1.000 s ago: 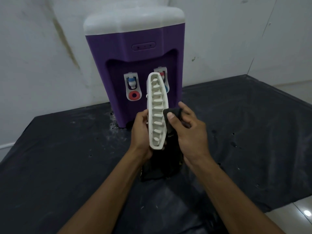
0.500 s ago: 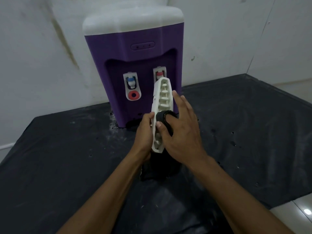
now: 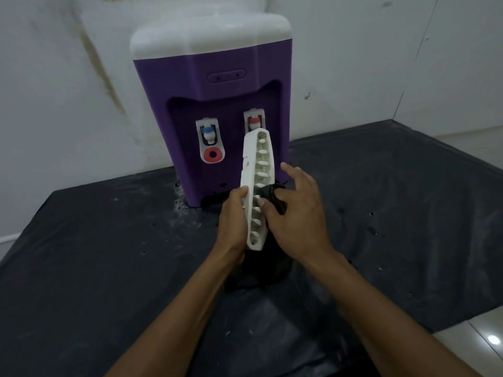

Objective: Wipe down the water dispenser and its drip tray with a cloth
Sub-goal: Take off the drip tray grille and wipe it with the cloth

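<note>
A purple water dispenser with a white top stands against the wall on a black sheet. It has a blue tap on the left and a red tap on the right. My left hand grips the white slotted drip tray on edge, upright, in front of the dispenser. My right hand holds a black cloth against the tray's slotted face, thumb on the cloth, other fingers spread. More of the cloth hangs dark below the tray.
The black plastic sheet covers the low table, with white dust smears near the dispenser's base. A stained white wall stands right behind. Pale floor tile shows at the lower right past the sheet's edge.
My right hand moved the cloth up from the tray's side onto its slotted face and rubs there. The tray tilted slightly and sank a little lower. My left hand keeps its grip.
</note>
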